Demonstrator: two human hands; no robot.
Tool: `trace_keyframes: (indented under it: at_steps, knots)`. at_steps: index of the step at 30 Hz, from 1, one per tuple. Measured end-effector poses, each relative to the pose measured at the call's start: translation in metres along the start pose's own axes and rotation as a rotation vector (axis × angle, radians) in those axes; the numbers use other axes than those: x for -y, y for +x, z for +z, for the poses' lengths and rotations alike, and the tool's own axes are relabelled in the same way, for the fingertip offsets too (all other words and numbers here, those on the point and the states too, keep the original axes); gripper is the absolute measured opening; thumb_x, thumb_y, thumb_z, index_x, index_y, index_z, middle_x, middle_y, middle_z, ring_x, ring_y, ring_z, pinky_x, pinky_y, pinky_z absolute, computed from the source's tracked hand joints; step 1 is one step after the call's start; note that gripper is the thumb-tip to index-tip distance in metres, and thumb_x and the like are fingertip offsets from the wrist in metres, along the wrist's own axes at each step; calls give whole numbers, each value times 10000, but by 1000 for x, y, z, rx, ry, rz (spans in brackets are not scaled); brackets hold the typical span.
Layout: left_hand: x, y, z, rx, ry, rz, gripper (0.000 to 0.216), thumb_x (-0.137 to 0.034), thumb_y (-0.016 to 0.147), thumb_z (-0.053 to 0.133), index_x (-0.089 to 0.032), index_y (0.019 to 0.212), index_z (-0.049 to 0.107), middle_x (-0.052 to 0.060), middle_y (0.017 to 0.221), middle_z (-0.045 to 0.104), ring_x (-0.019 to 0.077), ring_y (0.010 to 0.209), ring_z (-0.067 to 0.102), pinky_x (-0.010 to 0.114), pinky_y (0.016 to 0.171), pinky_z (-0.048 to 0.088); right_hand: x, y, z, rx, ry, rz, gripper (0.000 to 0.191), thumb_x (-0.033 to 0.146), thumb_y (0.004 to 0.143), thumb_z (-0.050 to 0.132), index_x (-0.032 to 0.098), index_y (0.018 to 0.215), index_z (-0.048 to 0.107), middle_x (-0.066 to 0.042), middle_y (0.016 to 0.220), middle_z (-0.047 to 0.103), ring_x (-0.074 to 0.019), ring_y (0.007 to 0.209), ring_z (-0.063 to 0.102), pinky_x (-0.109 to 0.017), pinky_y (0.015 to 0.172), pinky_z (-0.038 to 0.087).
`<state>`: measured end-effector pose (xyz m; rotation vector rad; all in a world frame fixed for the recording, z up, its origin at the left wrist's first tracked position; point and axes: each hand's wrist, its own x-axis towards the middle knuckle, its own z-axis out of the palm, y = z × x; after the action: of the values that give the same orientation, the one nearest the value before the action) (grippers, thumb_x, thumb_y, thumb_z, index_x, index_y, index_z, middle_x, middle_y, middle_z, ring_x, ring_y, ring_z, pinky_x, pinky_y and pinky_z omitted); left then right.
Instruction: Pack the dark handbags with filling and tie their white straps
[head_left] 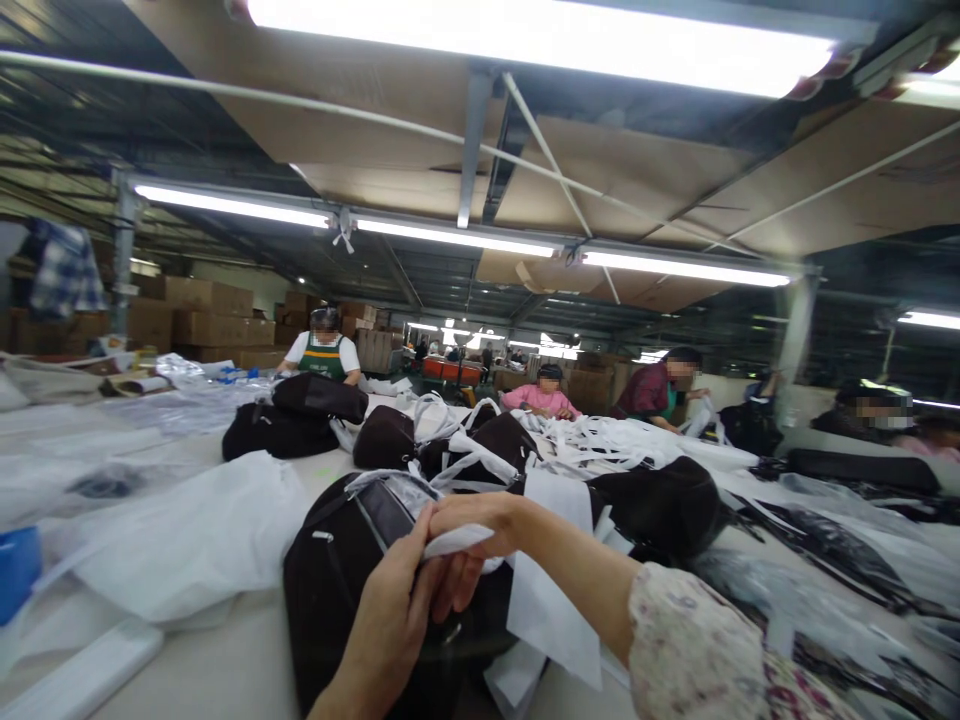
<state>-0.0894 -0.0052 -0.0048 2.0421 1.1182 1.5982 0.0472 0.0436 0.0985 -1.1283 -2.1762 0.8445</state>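
Observation:
A dark brown bag (330, 570) lies on the table right in front of me. My left hand (382, 625) comes up from the bottom edge and pinches a strip of white paper (457, 540) over the bag. My right hand (472, 545), in a flowered sleeve, reaches in from the right and closes its fingers on the same white strip. A larger white sheet (551, 600) hangs below my right forearm.
More dark bags (300, 415) and white wrapping (637, 440) are piled along the long table (217, 670). A white plastic bag (187, 540) lies at left, something blue (16, 570) at the left edge. Several other people work at the far side. Cardboard boxes (210, 315) stand behind.

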Motion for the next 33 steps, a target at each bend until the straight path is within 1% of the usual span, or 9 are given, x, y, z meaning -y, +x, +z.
trace_keyframes:
  at_steps: [5, 8, 10, 14, 17, 21, 28, 31, 33]
  knots:
    - [0, 5, -1, -28, 2, 58, 379, -341, 992, 452, -218, 1301, 635, 106, 1253, 680, 239, 1174, 630, 370, 1023, 505, -12, -18, -11, 279, 153, 167, 361, 353, 931, 438, 104, 963, 698, -62, 644, 680, -174, 570, 666, -266, 521, 509]
    - [-4, 6, -3, -26, -10, 54, 334, -382, 996, 467, -244, 1170, 716, 93, 1207, 692, 228, 1118, 651, 340, 992, 520, -21, -31, -17, 205, 163, 96, 249, 263, 810, 583, 147, 1010, 676, -3, 707, 637, -112, 545, 576, -189, 472, 448]
    - [-5, 7, -3, -12, -25, 56, 342, -416, 992, 467, -250, 1110, 742, 91, 1199, 692, 227, 1096, 659, 334, 979, 529, -24, -39, -18, 121, 164, -15, 292, 212, 712, 683, 170, 1001, 682, 18, 766, 619, -91, 593, 523, -172, 510, 424]
    - [4, 10, -4, 50, -16, 79, 404, -520, 953, 477, -261, 1077, 762, 92, 1213, 697, 255, 1137, 650, 385, 1021, 518, -28, -42, -4, -7, 216, -285, 246, 367, 729, 745, 172, 876, 714, -1, 805, 633, -119, 693, 511, -223, 622, 409]
    - [17, 13, -5, 31, -5, 36, 428, -614, 878, 528, -299, 1028, 776, 55, 1192, 719, 282, 1149, 651, 436, 1053, 491, -36, -29, 8, -20, 232, -278, 403, 574, 714, 736, 176, 762, 695, 16, 702, 601, -129, 657, 498, -245, 612, 403]
    - [28, 15, -13, 13, -89, -102, 467, -686, 753, 624, -309, 981, 781, 14, 1177, 732, 310, 1164, 646, 446, 1067, 475, -41, -20, 15, -75, 310, -257, 527, 699, 692, 698, 180, 732, 617, 35, 659, 543, -111, 604, 479, -236, 580, 397]
    - [37, 12, -12, 29, -190, -180, 541, -741, 733, 606, -304, 1004, 774, 13, 1170, 739, 340, 1205, 620, 496, 1108, 399, -32, -28, 21, -1, 399, -273, 450, 603, 829, 617, 179, 687, 570, 47, 544, 522, -55, 419, 374, -196, 450, 315]
    - [40, 12, -8, -6, -220, -196, 558, -753, 744, 587, -318, 1047, 762, 7, 1183, 733, 337, 1234, 599, 504, 1109, 394, -35, -27, 26, 27, 404, -251, 460, 624, 851, 565, 178, 737, 582, 47, 524, 520, -63, 412, 395, -195, 436, 313]
    - [35, 11, -11, 41, -234, -198, 580, -751, 710, 629, -299, 1044, 766, 28, 1148, 746, 349, 1226, 602, 520, 1091, 414, -36, -27, 27, 24, 377, -233, 458, 632, 852, 556, 180, 776, 576, 51, 526, 509, -74, 443, 423, -199, 459, 333]
